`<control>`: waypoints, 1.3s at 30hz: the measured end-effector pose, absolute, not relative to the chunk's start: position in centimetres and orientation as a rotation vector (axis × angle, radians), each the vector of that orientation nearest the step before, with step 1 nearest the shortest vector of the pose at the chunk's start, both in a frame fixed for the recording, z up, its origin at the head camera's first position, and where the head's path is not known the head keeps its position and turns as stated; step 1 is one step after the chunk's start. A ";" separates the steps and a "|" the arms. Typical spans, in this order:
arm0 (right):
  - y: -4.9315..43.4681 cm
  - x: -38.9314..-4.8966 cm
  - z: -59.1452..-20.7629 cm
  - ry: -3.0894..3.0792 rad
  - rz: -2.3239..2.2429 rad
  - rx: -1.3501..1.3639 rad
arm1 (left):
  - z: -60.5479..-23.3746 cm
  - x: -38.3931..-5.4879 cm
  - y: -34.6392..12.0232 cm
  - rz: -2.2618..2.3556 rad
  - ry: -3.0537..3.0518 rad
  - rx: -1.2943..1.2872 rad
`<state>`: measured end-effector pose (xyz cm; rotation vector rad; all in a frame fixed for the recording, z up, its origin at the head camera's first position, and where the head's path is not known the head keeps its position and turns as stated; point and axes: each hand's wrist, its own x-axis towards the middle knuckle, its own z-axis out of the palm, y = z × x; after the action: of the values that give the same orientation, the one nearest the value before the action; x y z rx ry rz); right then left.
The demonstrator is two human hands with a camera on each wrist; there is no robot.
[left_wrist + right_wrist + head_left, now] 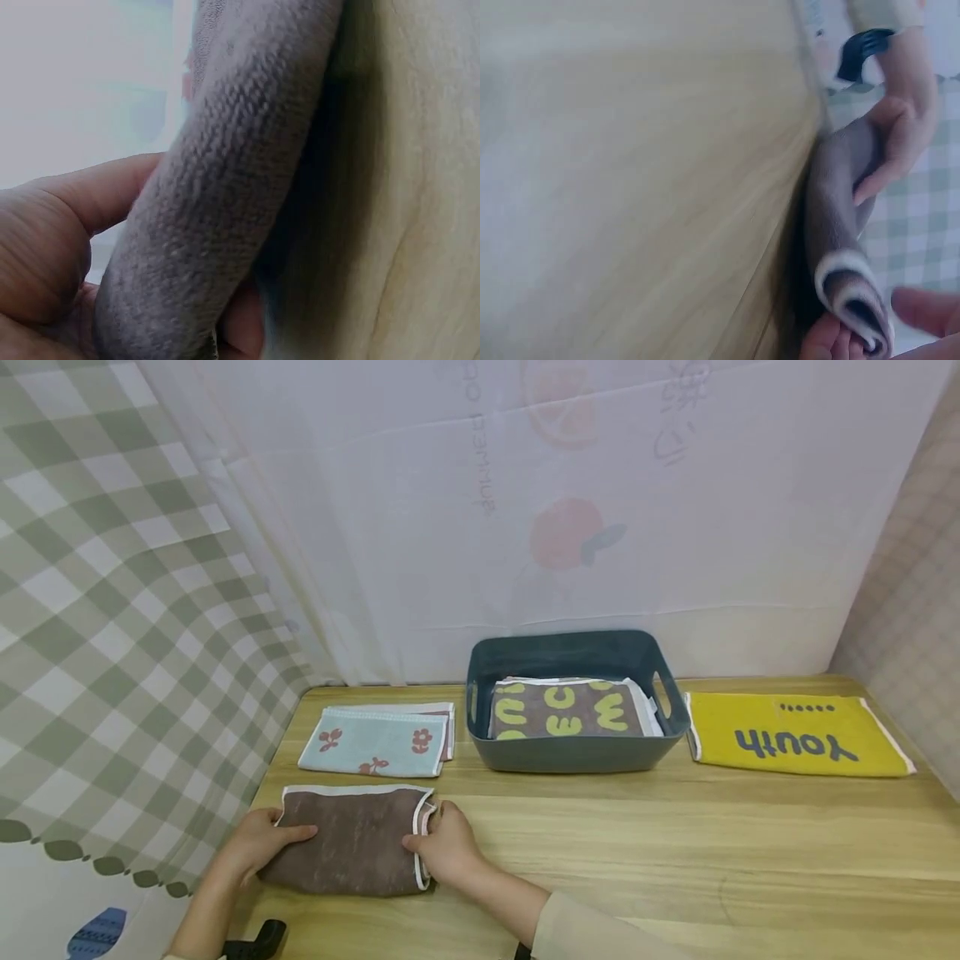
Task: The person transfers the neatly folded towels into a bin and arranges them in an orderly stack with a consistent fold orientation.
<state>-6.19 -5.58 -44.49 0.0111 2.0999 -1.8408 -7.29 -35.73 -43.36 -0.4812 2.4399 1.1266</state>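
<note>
A folded brown towel (352, 839) with white edging is held at the table's left front. My left hand (262, 842) grips its left end, thumb on top and fingers beneath. At the other end my right hand (452, 847) pinches the white-edged layers, its thumb over the top. The left wrist view shows the towel's thick rounded fold (217, 172) between thumb and fingers. From the right wrist, the towel (832, 187) appears bowed, with its layered end (855, 300) over my right fingers and a dark gap between it and the wood.
Behind the brown towel lies a folded light-blue towel (382, 743) with red flowers. A dark green basket (577, 755) holds folded towels, the top one brown with yellow letters (555, 710). A yellow "Youth" towel (795, 735) lies right of it. Checked cloth (112, 568) borders the left.
</note>
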 end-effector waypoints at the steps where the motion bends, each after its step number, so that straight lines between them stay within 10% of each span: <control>1: -5.7 -6.1 -44.4 2.049 -1.874 0.080 | -43.4 -7.3 -35.8 1.124 2.430 -0.489; 10: -6.0 -6.0 -44.5 1.718 -1.983 0.398 | -43.5 -6.9 -35.8 1.212 2.455 -0.571; 39: -3.6 -6.7 -44.8 1.872 -2.050 0.071 | -42.6 -7.0 -36.1 1.471 2.341 -0.573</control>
<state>-6.67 -3.65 -44.75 0.0712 1.8720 -2.0496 -7.02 -36.05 -42.62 -0.5727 2.3409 1.4711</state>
